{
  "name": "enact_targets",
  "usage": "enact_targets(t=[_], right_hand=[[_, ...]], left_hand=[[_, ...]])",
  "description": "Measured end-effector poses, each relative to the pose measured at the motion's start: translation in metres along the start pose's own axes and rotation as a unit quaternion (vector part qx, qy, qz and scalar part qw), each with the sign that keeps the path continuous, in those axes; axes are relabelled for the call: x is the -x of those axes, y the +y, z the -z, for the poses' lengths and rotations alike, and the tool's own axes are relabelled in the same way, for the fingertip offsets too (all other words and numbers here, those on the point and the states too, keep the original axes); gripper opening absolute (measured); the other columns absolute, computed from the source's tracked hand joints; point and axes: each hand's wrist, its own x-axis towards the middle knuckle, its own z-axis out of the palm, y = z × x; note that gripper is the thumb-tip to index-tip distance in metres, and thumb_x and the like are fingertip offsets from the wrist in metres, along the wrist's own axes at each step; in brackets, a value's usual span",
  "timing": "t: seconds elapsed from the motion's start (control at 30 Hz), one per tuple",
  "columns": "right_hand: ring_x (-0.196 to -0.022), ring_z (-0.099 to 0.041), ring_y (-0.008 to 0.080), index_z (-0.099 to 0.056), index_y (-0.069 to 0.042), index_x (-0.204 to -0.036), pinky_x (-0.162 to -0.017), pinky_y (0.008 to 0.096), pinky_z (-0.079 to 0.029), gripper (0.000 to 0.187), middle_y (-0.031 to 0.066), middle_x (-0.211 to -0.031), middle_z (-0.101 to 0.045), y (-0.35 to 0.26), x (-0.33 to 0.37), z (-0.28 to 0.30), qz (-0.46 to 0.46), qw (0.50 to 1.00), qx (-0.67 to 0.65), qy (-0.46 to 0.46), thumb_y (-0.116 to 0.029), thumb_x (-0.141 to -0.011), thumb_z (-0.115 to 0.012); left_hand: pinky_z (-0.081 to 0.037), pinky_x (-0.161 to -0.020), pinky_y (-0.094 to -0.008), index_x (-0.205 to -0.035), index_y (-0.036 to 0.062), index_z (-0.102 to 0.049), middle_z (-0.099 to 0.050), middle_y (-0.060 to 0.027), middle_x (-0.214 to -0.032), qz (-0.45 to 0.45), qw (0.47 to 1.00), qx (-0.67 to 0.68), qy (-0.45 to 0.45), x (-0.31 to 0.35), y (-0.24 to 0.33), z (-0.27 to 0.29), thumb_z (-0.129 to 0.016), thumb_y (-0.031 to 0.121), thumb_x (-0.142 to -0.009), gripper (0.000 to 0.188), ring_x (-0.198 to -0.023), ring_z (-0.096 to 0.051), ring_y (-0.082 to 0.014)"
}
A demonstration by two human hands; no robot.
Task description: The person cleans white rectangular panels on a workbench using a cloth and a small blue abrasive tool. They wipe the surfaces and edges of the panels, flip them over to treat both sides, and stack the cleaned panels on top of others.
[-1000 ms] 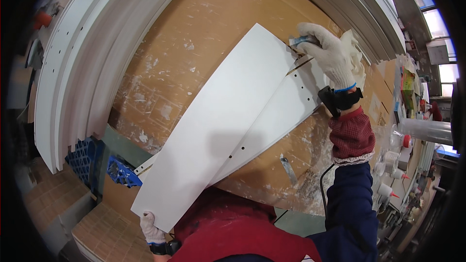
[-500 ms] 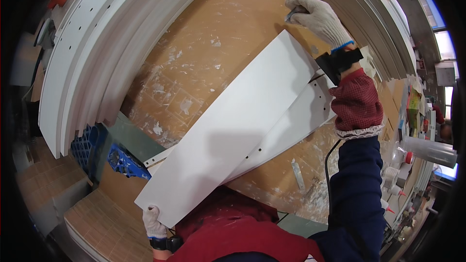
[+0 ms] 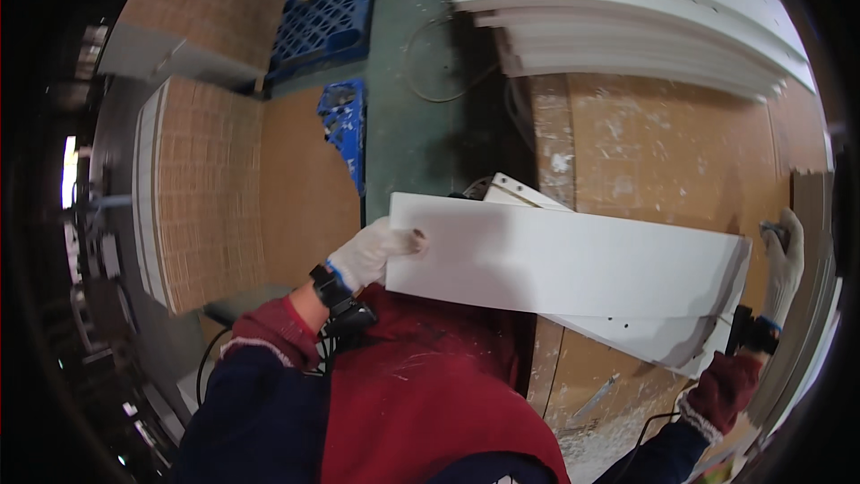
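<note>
A long white panel (image 3: pixel 573 255) lies tilted across another white board (image 3: pixel 636 336) that has dark holes. At its left end, my left hand (image 3: pixel 372 251), in a knitted white glove, pinches the edge with the thumb on top. My right hand (image 3: pixel 785 260), gloved too, is past the panel's far right end. Its fingers close on a small grey thing (image 3: pixel 772 231) whose kind I cannot make out. Near the front of the cardboard-covered bench lies a thin flat strip (image 3: pixel 597 394) like a blade.
White panels (image 3: pixel 618 22) are stacked at the back of the bench (image 3: pixel 663 139), and more boards (image 3: pixel 800 305) stand at its right. On the left are a stack of wood-patterned boards (image 3: pixel 210 188), a blue plastic piece (image 3: pixel 345 130) and a blue pallet (image 3: pixel 327 13). A cable (image 3: pixel 439 99) lies on the green floor.
My view has swung to the left, so the stack, pallet and floor there show more. My left hand keeps hold of the panel's end; my right hand still holds the small grey thing.
</note>
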Motion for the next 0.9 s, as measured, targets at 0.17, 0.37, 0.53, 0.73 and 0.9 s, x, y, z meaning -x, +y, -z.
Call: enact_targets(t=[0.17,0.37,0.53,0.73,0.9], right_hand=[[-0.095,-0.063,0.0158,-0.057,0.002,-0.121,-0.081,0.0263,-0.049,0.034,0.0063,-0.100,-0.064,-0.160,0.058,-0.111,0.055,0.967,-0.136,-0.207,0.005,-0.087,-0.058],[-0.087,-0.064,0.0322,-0.064,-0.003,-0.107,-0.077,0.0359,-0.051,0.029,0.0151,-0.096,-0.064,-0.291,0.116,-0.244,0.381,0.830,-0.091,-0.398,-0.005,-0.079,-0.066],[-0.091,-0.061,0.0356,-0.062,-0.006,-0.105,-0.076,0.0421,-0.051,0.025,0.0141,-0.095,-0.063,-0.327,0.143,-0.313,0.449,0.773,-0.053,-0.445,-0.006,-0.079,-0.063],[-0.093,-0.060,0.0360,-0.059,-0.009,-0.104,-0.076,0.0442,-0.052,0.027,0.0137,-0.093,-0.061,-0.343,0.145,-0.343,0.527,0.737,0.080,-0.416,-0.004,-0.078,-0.060],[-0.093,-0.059,0.0358,-0.059,-0.009,-0.105,-0.077,0.0428,-0.051,0.029,0.0134,-0.092,-0.061,-0.347,0.152,-0.345,0.545,0.702,0.075,-0.453,-0.004,-0.077,-0.060]], left_hand=[[-0.044,-0.069,-0.0213,-0.095,0.0077,-0.062,-0.057,0.0037,-0.086,0.008,0.998,0.038,-0.057,0.010,-0.003,0.000,-0.070,0.016,-0.081,0.018,-0.076,-0.052,-0.0040],[-0.048,-0.072,-0.0259,-0.102,0.0047,-0.060,-0.058,0.0031,-0.086,0.020,0.993,0.025,-0.111,0.006,0.001,0.003,-0.069,0.019,-0.082,0.026,-0.078,-0.056,-0.0070],[-0.047,-0.089,-0.0307,-0.123,-0.0003,-0.055,-0.063,-0.0063,-0.110,-0.064,0.977,0.079,-0.189,0.007,-0.001,-0.001,-0.069,0.022,-0.085,0.046,-0.100,-0.060,-0.0146],[-0.047,-0.084,-0.0309,-0.119,0.0018,-0.058,-0.063,-0.0065,-0.106,-0.059,0.984,-0.002,-0.170,-0.014,-0.022,0.016,-0.069,0.024,-0.085,0.042,-0.093,-0.059,-0.0149],[-0.043,-0.059,-0.0259,-0.102,0.0082,-0.067,-0.062,-0.0010,-0.082,-0.129,0.983,-0.009,-0.129,-0.024,-0.044,0.016,-0.069,0.034,-0.082,0.033,-0.066,-0.054,-0.0096]])
